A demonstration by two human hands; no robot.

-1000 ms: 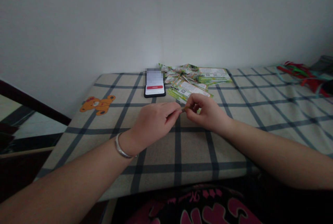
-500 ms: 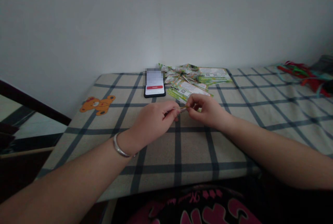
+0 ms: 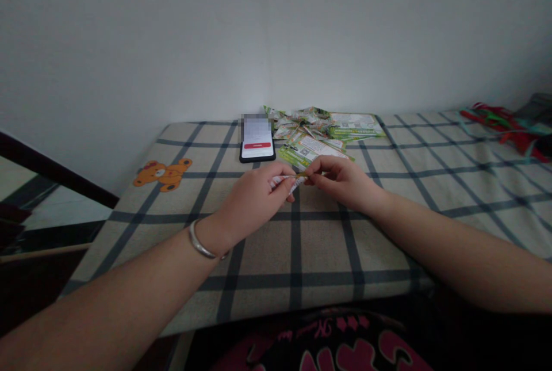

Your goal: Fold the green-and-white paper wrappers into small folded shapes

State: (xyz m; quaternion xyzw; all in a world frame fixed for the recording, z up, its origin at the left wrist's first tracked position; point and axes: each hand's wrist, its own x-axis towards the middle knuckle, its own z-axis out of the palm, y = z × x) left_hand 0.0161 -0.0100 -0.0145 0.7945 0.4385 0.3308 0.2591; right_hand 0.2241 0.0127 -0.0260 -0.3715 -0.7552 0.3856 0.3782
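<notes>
My left hand (image 3: 254,198) and my right hand (image 3: 342,183) meet over the middle of a plaid-covered table (image 3: 319,244). Both pinch a small folded paper piece (image 3: 290,182), white with a green-brown edge, held between the fingertips just above the cloth. A silver bangle (image 3: 199,243) circles my left wrist. Behind the hands lies a pile of green and white printed paper slips (image 3: 323,132), some flat and some folded.
A phone (image 3: 257,141) with a lit screen lies flat left of the paper pile, near the wall. A bear picture (image 3: 163,173) is printed on the cloth at the left. Red and green ribbons (image 3: 504,123) lie at the far right.
The hands have turned the paper piece between the fingertips; more of its white side now shows by my left thumb. The arms stay in nearly the same place.
</notes>
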